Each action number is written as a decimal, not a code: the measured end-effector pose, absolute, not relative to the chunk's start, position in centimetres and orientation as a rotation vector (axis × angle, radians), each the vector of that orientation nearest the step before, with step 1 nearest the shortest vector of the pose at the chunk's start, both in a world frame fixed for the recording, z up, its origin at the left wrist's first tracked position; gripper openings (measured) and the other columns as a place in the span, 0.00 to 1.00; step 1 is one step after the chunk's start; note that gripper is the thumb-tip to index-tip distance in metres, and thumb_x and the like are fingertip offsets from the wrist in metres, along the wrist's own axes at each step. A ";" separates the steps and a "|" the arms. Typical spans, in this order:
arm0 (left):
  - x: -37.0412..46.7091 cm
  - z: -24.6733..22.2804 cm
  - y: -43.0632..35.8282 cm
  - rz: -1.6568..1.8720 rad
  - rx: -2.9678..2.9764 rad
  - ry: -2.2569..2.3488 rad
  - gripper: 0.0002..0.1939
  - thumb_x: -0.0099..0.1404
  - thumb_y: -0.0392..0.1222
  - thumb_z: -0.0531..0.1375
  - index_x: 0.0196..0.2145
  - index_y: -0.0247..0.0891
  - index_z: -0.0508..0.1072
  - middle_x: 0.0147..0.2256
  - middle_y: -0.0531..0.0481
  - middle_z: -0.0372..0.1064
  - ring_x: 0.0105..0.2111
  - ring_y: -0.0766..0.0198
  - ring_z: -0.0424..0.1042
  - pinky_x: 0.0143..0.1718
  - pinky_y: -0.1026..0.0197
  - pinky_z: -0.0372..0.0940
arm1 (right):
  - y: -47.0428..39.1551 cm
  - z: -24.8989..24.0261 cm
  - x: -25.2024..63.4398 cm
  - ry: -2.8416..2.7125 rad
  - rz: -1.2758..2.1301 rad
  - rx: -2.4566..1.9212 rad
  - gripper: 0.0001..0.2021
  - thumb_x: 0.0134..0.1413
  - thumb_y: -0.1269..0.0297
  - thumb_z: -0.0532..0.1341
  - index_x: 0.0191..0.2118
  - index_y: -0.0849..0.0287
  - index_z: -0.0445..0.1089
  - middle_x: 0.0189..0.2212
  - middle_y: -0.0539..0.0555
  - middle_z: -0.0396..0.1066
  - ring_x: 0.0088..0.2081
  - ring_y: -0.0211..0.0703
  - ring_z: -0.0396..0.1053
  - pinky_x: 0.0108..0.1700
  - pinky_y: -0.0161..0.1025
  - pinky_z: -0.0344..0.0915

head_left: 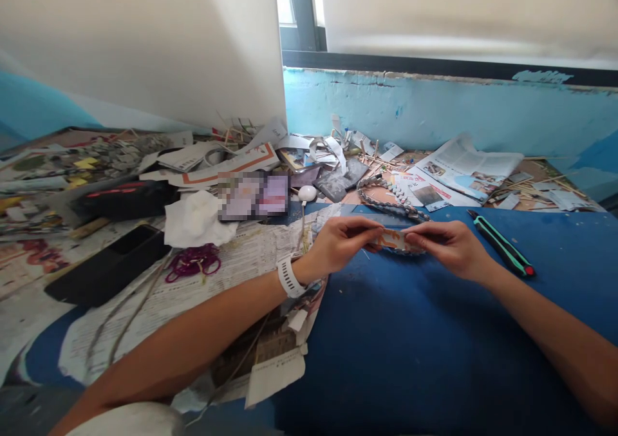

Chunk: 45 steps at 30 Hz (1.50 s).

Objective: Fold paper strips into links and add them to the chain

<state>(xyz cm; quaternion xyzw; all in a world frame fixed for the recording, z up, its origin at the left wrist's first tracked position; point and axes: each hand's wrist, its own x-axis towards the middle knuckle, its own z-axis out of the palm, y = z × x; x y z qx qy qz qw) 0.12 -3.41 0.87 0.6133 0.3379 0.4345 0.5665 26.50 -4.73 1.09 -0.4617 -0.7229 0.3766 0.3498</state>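
Note:
Between my two hands stretches a small strip of printed paper [392, 237], white with orange marks. My left hand [345, 243], with a white watch band [290, 276] at the wrist, pinches its left end. The right end is pinched by the thumb and fingers of my right hand [447, 246]. Just behind and partly under my hands lies a grey braided band [381, 194], curved into a loop; my fingers hide some of it. A teal and black utility knife [502, 243] rests on the blue table to the right of my right hand.
Newspaper sheets [255, 249] cover the table's left part. On them lie a black case [109, 265], crumpled white tissue [197, 220] and purple cord [193, 262]. A dark device [275, 194] and white round charger [307, 194] stand behind. Paper scraps and sticks line the wall.

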 end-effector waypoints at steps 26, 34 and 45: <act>0.1 0.8 -4.1 1.279 1.800 0.793 0.08 0.64 0.41 0.70 0.38 0.34 0.82 0.37 0.45 0.82 0.35 0.65 0.81 0.38 0.67 0.78 | -6.7 0.6 24.5 -1.559 0.944 -1.035 0.06 0.60 0.59 0.70 0.41 0.49 0.84 0.47 0.54 0.81 0.44 0.48 0.80 0.43 0.43 0.80; 0.4 0.3 -3.8 1.232 1.571 0.827 0.13 0.61 0.44 0.73 0.37 0.35 0.76 0.31 0.50 0.79 0.32 0.64 0.81 0.38 0.63 0.79 | -6.5 0.3 24.0 -1.409 0.908 -1.139 0.10 0.52 0.59 0.76 0.41 0.50 0.81 0.36 0.51 0.83 0.37 0.46 0.82 0.42 0.41 0.80; -0.4 0.8 -3.7 1.151 2.061 0.513 0.12 0.67 0.37 0.68 0.49 0.39 0.82 0.45 0.43 0.81 0.42 0.62 0.81 0.45 0.61 0.77 | -6.5 1.2 24.1 -1.314 1.189 -1.070 0.09 0.52 0.61 0.76 0.36 0.53 0.78 0.30 0.49 0.81 0.32 0.40 0.81 0.40 0.36 0.80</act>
